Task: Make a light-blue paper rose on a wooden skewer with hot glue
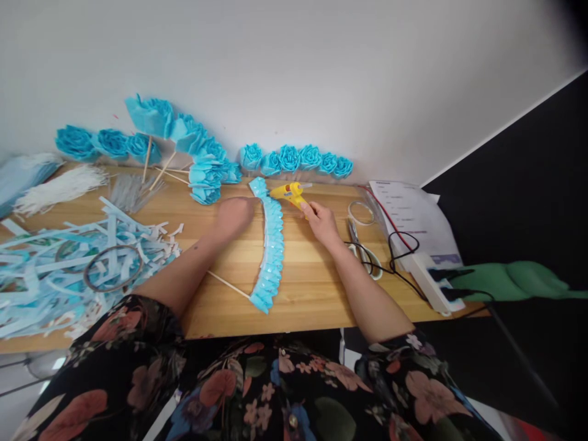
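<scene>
A pleated light-blue crepe-paper strip lies in a gentle curve down the middle of the wooden table. A thin wooden stick meets its near end. My right hand grips a yellow glue gun by its handle, and the nozzle points left at the upper part of the strip. At the strip's left edge, my left hand is closed and slightly blurred. Its fingertips are close to the paper, but whatever they hold is hidden.
Blue paper flowers line the wall, some on sticks. Paper scraps with a tape ring cover the left side. Scissors, a clear tape roll, printed sheets and a power strip with black cables sit right.
</scene>
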`<state>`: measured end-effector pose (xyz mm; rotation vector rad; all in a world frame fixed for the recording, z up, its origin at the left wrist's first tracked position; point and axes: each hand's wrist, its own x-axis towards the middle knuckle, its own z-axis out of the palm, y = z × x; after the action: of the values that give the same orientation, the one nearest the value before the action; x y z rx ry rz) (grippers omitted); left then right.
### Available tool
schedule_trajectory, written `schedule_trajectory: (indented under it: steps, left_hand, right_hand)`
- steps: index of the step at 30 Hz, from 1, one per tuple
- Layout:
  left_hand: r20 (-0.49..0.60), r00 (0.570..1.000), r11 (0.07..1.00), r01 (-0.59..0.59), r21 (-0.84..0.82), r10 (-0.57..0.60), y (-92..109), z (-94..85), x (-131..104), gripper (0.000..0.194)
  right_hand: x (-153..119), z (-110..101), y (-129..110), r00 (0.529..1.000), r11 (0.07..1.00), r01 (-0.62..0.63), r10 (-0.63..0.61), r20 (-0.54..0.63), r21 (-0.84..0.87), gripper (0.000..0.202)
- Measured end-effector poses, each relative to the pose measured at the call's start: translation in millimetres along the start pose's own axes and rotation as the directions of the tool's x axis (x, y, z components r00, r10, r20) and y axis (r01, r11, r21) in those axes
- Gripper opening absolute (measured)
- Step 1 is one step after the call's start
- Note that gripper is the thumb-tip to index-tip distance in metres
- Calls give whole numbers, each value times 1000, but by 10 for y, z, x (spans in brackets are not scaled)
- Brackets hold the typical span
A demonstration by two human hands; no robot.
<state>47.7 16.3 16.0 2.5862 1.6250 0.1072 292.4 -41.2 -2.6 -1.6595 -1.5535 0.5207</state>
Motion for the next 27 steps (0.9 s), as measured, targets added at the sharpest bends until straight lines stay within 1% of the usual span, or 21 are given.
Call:
schedule_trajectory:
  steps: [4, 7, 9, 12, 15, 17, 23, 27]
  left_hand:
    - [6, 1000, 1000, 6, -18, -6, -12, 22, 13, 48]
    - [7, 1000, 999, 9, -31, -8, -18, 29, 14, 48]
    - [5, 1000, 1000, 2, -28, -2, -21, 30, 12, 48]
    - [4, 1000, 1000, -5, -19, 5, -17, 21, 7, 48]
    - [7, 1000, 1000, 10, -11, -10, -1, 1, -4, 48]
    - [6, 1000, 1000, 19, -5, -19, 14, -15, -10, 49]
    - [6, 1000, 1000, 28, -11, -28, 40, -34, -12, 49]
    - [7, 1000, 1000, 27, -15, -27, 37, -33, -12, 49]
  right_hand:
    - [4, -30, 31, 1000, 997, -5, 7, -24, 81, 54]
    - [-2, -31, 36, 1000, 989, 5, -2, -21, 149, 55]
    - [-5, -22, 28, 1000, 987, 13, -11, -13, 159, 55]
    - [-8, -5, 12, 1000, 994, 23, -25, 12, 107, 55]
    - [-11, 13, 6, 998, 999, 41, -42, 47, 11, 52]
    - [-13, 21, 9, 998, 999, 49, -47, 52, -19, 51]
    - [-16, 21, 10, 998, 998, 50, -48, 52, -46, 50]
    - [-13, -7, 25, 999, 999, 36, -36, -2, -28, 53]
